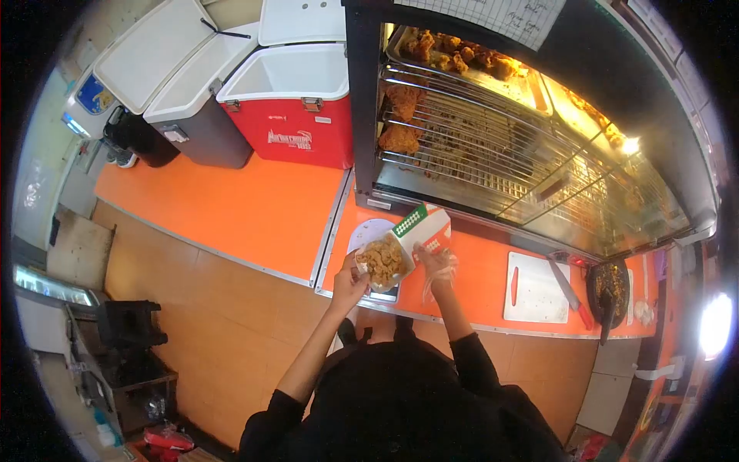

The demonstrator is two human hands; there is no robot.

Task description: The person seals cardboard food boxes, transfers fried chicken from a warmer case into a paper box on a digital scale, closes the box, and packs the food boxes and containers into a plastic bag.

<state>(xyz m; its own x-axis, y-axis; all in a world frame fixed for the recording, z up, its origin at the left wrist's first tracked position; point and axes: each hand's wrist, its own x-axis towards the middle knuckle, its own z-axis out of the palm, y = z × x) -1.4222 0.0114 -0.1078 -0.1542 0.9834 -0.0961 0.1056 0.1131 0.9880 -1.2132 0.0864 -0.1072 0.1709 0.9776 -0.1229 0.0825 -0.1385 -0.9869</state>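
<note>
Black-clad, our torso [400, 400] lies nearest the camera. Going rightward, a red cooler [289, 123] stands open on the orange counter [231, 208]. Next, our bare left hand [351, 283] pinches the left rim of a takeout box [406, 243], held above the counter's front edge before the heated cabinet [366, 115]. Our right hand [436, 266], in clear plastic, clasps the box's right side; we cannot make out its far fingertips. To hold it well, we should support both sides evenly, keeping it level without crushing the card. Lumpy, golden-brown fried pieces [383, 262] fill it beneath a raised, green-and-red-printed flap. Farther right lie a white cutting board [539, 291] and knife [566, 287].
</note>
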